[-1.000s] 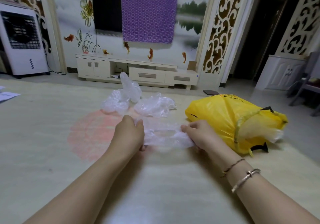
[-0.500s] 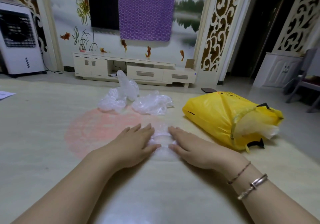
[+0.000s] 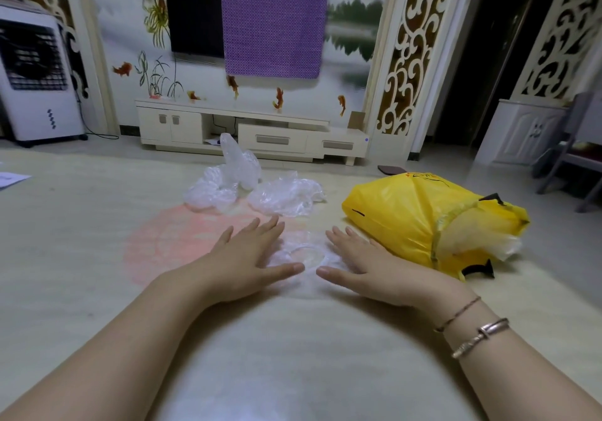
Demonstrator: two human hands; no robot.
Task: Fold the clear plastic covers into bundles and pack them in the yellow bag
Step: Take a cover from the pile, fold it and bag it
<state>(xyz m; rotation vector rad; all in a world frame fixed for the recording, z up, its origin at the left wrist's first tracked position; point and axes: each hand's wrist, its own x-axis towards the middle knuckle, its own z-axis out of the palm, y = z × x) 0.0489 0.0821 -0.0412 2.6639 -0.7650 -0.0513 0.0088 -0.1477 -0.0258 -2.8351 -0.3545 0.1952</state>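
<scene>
No grip is taken here: the left hand (image 3: 242, 259) and the right hand (image 3: 368, 265) are laid flat with fingers straight, and the clear plastic cover (image 3: 304, 252) is pressed between and beneath them against the pale floor mat (image 3: 81, 225). Nothing is pinched or curled round; the palms are spread, it seems, so that air is squeezed out and the thin film is flattened before a fold is made. The crinkled middle of the cover is left showing in the gap between the two thumbs, near the centre of the scene. Farther away, just beyond the fingertips, a loose heap of clear covers (image 3: 254, 189) is seen, unfolded and puffed up, so more folding is judged to remain. To the right, near the right hand but apart from it, the yellow bag (image 3: 407, 221) is lain on its side with its mouth turned to the right, where pale plastic is seen spilling out; it is kept within easy reach, presumably so each bundle can be dropped in once made. Two bracelets (image 3: 472, 329) are worn on the right wrist. At the far wall a low white TV cabinet (image 3: 247, 130) is stood.
</scene>
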